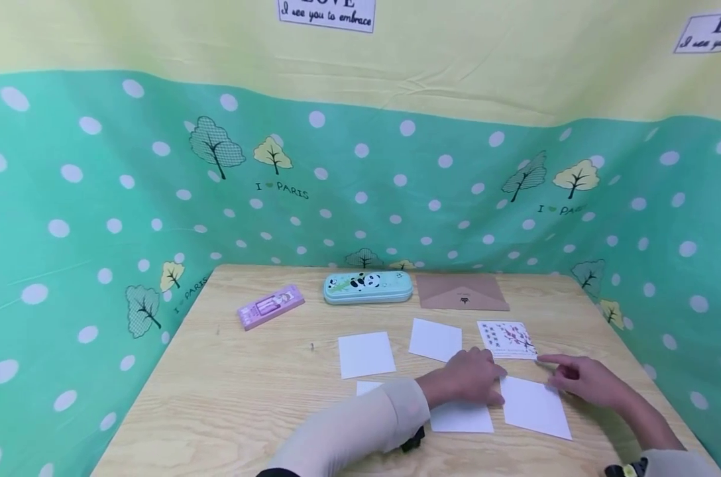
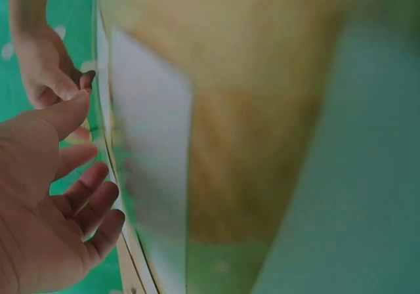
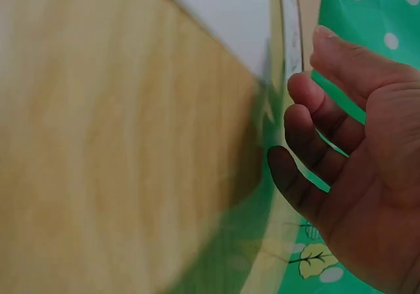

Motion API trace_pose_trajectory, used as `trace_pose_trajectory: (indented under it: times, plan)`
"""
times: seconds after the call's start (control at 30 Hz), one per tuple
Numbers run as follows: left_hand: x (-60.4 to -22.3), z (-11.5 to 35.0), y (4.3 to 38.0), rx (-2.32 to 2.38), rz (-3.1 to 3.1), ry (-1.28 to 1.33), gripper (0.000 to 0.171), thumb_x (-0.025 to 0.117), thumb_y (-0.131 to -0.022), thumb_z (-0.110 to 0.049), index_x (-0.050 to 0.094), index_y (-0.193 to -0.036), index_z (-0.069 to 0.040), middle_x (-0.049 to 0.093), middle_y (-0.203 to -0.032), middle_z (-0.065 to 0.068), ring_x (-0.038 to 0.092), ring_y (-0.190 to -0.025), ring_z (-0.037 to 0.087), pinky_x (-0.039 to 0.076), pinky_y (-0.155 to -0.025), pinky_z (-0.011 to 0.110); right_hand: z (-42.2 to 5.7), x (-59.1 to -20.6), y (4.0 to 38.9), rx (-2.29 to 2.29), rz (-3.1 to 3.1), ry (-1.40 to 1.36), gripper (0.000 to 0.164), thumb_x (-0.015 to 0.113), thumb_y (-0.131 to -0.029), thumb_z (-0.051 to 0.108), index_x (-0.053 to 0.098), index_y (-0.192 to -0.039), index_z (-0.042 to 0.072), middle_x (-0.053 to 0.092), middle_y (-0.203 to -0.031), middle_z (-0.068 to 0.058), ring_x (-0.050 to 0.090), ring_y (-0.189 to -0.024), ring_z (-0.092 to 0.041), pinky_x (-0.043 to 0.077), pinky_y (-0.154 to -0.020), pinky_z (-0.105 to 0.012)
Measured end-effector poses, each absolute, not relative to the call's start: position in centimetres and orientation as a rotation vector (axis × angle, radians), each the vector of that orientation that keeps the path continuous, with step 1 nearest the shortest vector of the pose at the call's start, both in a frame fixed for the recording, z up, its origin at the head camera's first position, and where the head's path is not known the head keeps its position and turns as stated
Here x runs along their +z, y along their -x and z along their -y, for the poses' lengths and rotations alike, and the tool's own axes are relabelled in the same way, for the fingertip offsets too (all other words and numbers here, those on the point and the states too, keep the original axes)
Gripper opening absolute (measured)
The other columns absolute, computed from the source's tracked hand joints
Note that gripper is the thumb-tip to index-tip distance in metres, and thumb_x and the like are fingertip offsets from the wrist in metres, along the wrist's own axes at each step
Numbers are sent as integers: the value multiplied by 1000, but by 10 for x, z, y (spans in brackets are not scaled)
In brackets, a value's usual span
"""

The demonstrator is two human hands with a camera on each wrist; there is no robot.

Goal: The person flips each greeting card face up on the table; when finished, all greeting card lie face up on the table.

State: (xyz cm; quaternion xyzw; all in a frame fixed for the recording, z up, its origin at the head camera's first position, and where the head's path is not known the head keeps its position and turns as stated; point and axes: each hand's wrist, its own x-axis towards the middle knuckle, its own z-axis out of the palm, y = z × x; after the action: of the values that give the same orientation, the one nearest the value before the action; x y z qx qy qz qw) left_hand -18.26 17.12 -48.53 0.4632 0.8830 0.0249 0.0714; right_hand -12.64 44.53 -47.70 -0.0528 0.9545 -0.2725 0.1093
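My left hand [image 1: 470, 375] reaches over a white square card [image 1: 462, 420], hiding part of it. Its fingers are loosely bent with nothing between them, as the left wrist view shows. Just beyond its fingers lies a card printed with red blossoms [image 1: 508, 340]. At that card's lower right corner is the index fingertip of my right hand [image 1: 587, 379]; whether it touches I cannot tell. The right hand's fingers are relaxed and hold nothing. Between the hands lies another white card [image 1: 536, 407]. Two more white cards, one at left [image 1: 366, 355] and one near the middle [image 1: 437, 339], lie farther back.
A purple box [image 1: 271, 307], a light-blue panda pencil case [image 1: 368, 287] and a brown envelope [image 1: 462, 292] lie along the back of the wooden table [image 1: 217, 391]. One more white card [image 1: 368, 387] is mostly covered by my left sleeve. Polka-dot curtain [image 1: 98, 232] surrounds the table.
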Motion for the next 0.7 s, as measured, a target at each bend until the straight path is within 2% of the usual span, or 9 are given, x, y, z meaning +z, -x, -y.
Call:
trace_pose_trajectory:
  times: [0.13,0.43,0.7]
  plan:
    - [-487,-174,172,21,-2652,-1402,56,63,-90,-66,55,-142,-46,57,-128,-17,51,-106,2,41,-82,21,-453,-481,117,-780,-2804,236,49,71,-95,28,63,-135,2,57,-77,6,45,-64,-1,39,-56,-22]
    - [-486,-184,160,-108,-2654,-1342,58,62,-88,-71,53,-141,-51,52,-125,-19,48,-109,3,43,-92,25,-459,-484,107,-844,-2736,300,54,73,-93,28,62,-134,-6,55,-80,8,45,-68,1,38,-56,-23]
    - [-484,-186,157,-158,-2646,-1327,51,63,-89,-69,58,-135,-48,51,-126,-17,47,-111,4,44,-99,29,-458,-484,101,-792,-2772,203,42,74,-93,29,71,-124,1,58,-84,6,44,-72,3,39,-61,-21]
